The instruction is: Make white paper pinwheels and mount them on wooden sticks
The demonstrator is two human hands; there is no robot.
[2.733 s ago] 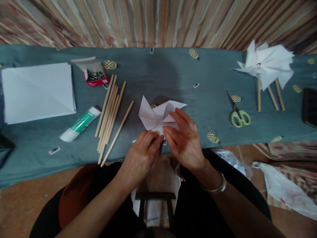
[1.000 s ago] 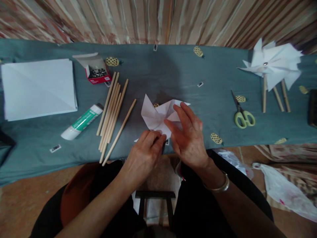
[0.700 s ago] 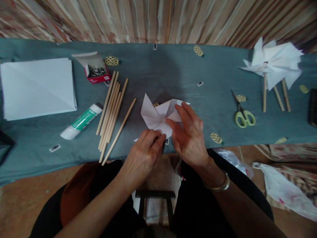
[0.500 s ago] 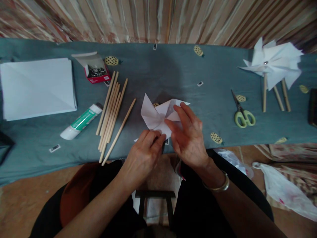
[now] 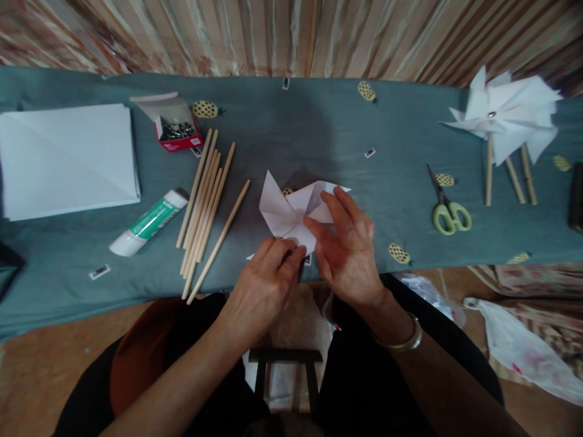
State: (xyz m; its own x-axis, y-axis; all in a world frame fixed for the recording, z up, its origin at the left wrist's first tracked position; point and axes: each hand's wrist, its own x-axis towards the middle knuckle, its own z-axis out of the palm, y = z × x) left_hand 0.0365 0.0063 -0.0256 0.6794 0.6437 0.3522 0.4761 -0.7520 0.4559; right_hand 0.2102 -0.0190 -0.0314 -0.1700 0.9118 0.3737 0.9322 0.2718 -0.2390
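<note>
A white paper pinwheel (image 5: 279, 212) lies near the table's front edge, its blades partly folded up toward the middle. My left hand (image 5: 268, 273) pinches its near edge, the fingertips hiding that part of the paper. From the right side, my right hand (image 5: 346, 255) grips the pinwheel, its bent fingers on a folded blade and the index fingertip close to the centre. What lies under the right palm is hidden. Just left of the pinwheel are several thin wooden sticks (image 5: 203, 206), one set slightly apart from the others.
To the left are a stack of white paper (image 5: 68, 161), a glue stick (image 5: 150, 223) and an open red box (image 5: 180, 136) of small metal pieces. Green-handled scissors (image 5: 449, 209) lie on the right, near finished pinwheels (image 5: 505, 115) on sticks. A patterned curtain (image 5: 291, 36) hangs behind the table.
Both hands keep their hold on the pinwheel with hardly any movement. The view has shifted very slightly.
</note>
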